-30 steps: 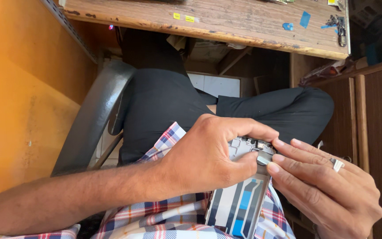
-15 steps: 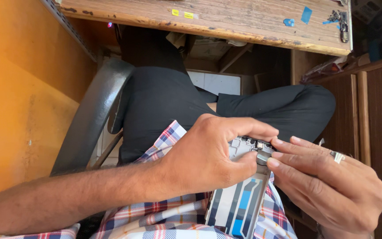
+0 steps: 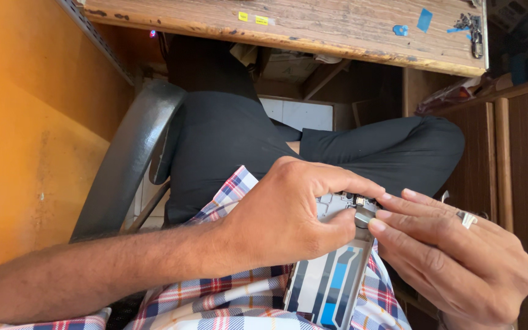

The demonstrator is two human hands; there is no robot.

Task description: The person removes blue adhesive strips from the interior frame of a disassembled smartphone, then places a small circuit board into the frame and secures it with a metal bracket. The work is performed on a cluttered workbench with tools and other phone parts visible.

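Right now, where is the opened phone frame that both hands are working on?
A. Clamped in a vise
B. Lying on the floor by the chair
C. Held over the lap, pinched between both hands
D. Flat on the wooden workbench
C: the left hand wraps the upper end of the phone frame while the right hand has fingertips at its top edge, above the checked shirt, well clear of the wooden workbench.

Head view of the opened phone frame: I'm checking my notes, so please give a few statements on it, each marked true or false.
1. Both hands touch the opened grey phone frame with blue strips. True.
2. The left hand wears a ring. False: the ring is on the right hand.
3. The phone frame lies on the worn wooden table. False: it is held over the lap.
4. The shirt is plaid. True.
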